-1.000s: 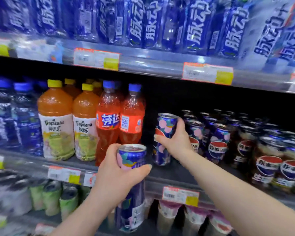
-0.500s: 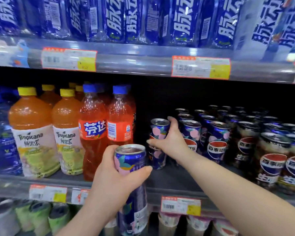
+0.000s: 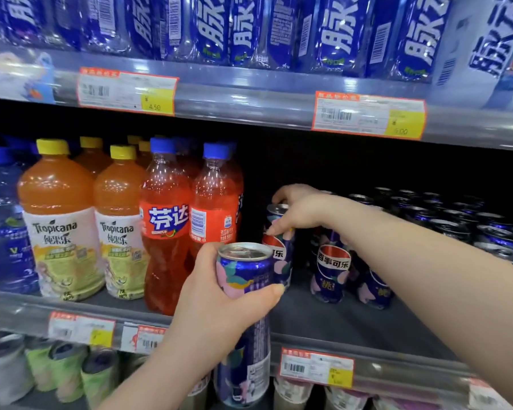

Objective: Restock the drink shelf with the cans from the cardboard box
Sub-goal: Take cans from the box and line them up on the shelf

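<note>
Step in hand: placing one can, with a second one waiting.

Right-hand grip (image 3: 296, 213): fingers curled over the rim of a blue cola can (image 3: 280, 252), thumb on its side wall, so it is closed on that can. The can is upright at the left end of the can rows (image 3: 333, 263) on the middle shelf (image 3: 353, 324), in the dark gap between those rows and the orange soda bottles (image 3: 166, 232). It looks to be at shelf level. The nearer can covers part of its base, so I cannot tell whether it is fully seated.

Left-hand grip (image 3: 219, 309): wrapped round the upper part of a second can (image 3: 245, 294), thumb across the front. This can is upright, in front of the shelf lip and apart from the shelf stock. Its lower half hangs below the price-tag rail (image 3: 316, 368).

The cardboard box is not in view.

Judgement: restocking is mid-course. There is bare shelf floor in front of the can rows, so there is room for more.

Next move, as I read it: confirm the right-hand can stands flat and in line with its neighbours, then let go straight upward so the rim is not dragged. After that, lift the left-hand can over the lip and set it in front of or beside the first.

Risk: the slim cans stand close together, so a sideways nudge could topple a neighbour.
</note>
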`<state>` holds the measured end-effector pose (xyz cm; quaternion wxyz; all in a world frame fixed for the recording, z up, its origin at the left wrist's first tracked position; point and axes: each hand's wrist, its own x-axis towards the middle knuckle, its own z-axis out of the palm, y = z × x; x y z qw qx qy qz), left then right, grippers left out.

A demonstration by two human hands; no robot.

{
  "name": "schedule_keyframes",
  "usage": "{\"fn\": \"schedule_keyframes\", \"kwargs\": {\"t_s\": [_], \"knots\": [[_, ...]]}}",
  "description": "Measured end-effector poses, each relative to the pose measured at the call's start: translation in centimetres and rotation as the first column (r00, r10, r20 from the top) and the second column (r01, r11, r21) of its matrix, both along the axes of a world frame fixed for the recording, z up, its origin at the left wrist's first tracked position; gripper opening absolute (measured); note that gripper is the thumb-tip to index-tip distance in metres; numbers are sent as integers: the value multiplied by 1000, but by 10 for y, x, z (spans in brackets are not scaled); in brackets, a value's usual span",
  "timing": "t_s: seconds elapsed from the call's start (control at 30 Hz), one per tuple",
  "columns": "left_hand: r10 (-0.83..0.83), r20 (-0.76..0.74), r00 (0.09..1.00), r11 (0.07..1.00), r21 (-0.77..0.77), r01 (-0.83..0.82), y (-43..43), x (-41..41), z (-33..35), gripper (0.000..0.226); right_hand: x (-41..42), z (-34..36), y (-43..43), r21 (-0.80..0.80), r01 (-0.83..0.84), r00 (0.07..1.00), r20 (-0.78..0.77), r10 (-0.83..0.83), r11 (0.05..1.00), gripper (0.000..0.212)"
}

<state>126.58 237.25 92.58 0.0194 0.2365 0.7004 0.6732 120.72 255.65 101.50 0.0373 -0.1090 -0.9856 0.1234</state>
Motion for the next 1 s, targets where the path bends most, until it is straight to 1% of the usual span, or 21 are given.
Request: {"fn": "schedule_keyframes", "kwargs": {"t_s": [0.1, 0.2, 0.3, 0.37, 0.43, 0.5, 0.57, 0.87, 1.0], "knots": [[-10, 15, 1000, 1000, 22, 9, 1, 1, -1, 45, -11, -2, 12, -47, -43, 999, -15, 43, 998, 77], [-11, 28, 1000, 999, 31, 10, 2, 1, -2, 45, -27, -3, 24, -9, -61, 997, -58, 60, 998, 75], [0, 36, 999, 1000, 26, -1, 7, 1, -4, 46, -42, -5, 37, -14, -77, 996, -54, 76, 997, 73], [7, 40, 999, 1000, 29, -8, 10, 0, -4, 47, -48, -3, 44, -29, -92, 996, -19, 91, 995, 72], [20, 31, 999, 1000, 22, -21, 13, -1, -6, 50, -51, 1, 49, -41, -102, 993, 50, 104, 994, 72], [38, 10, 999, 999, 9, -38, 14, -1, -8, 52, -53, 6, 52, -3, -102, 988, 119, 102, 995, 75], [50, -6, 999, 999, -10, -50, 15, -1, -9, 52, -55, 8, 55, 37, -101, 985, 144, 94, 994, 76], [46, -5, 999, 998, -36, -46, 18, -1, -6, 54, -57, 6, 62, 50, -148, 984, 104, 142, 988, 76], [38, 6, 999, 998, -47, -37, 20, -2, -7, 55, -60, 3, 63, 21, -146, 985, 95, 143, 989, 78]]}}
